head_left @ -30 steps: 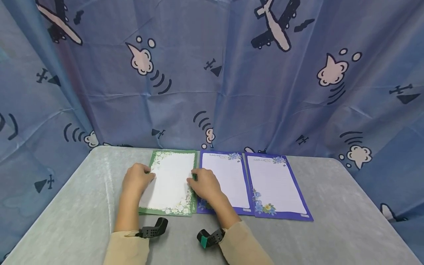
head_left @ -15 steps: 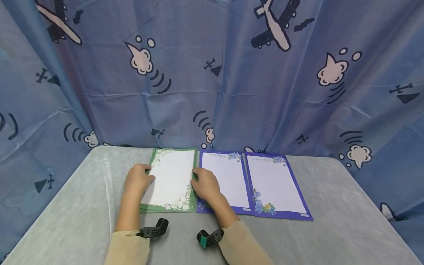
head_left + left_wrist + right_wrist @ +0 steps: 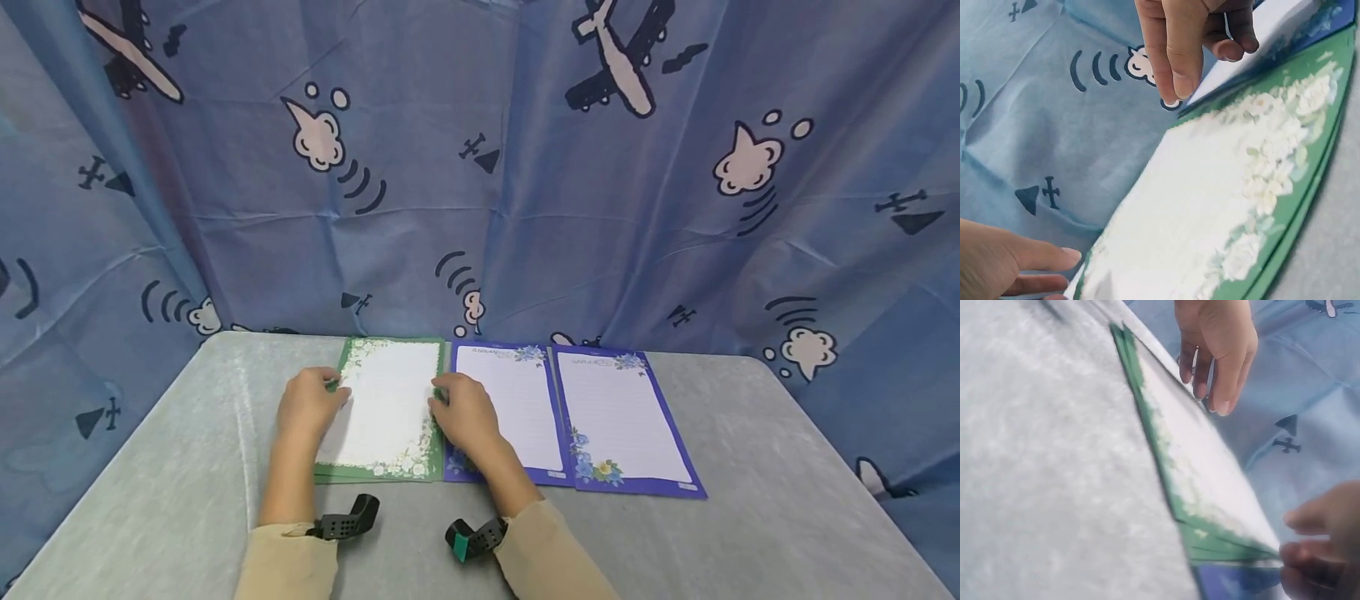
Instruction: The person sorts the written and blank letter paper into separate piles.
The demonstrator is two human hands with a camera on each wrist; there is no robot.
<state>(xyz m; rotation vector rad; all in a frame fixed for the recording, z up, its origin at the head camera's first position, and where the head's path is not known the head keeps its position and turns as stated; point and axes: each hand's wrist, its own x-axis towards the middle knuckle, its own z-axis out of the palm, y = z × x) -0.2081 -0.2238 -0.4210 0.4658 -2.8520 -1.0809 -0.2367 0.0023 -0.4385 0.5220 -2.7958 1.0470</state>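
A small stack of green-bordered stationery sheets [image 3: 382, 408] with white flower prints lies flat at the left of the table. My left hand [image 3: 306, 408] is at its left edge, thumb over the margin and apart from the fingers. Across from it, my right hand [image 3: 468, 412] touches the right edge, with a gap between thumb and fingers. In the left wrist view, green layers [image 3: 1300, 219] show one under another at the near edge. The right wrist view shows the right hand [image 3: 1325, 540] by a corner of the stack and the left hand [image 3: 1219, 353] beyond.
Two purple-bordered stationery sheets [image 3: 626, 425] with blue flowers lie side by side to the right, the nearer one partly under my right hand and forearm. A grey cloth covers the table [image 3: 750, 500]. Behind hangs a blue curtain [image 3: 420, 167] printed with planes.
The top green sheet has shifted right and away from me, so its lower edge lies closer to the sheets beneath. Both hands have moved only slightly. The purple sheets stay put.
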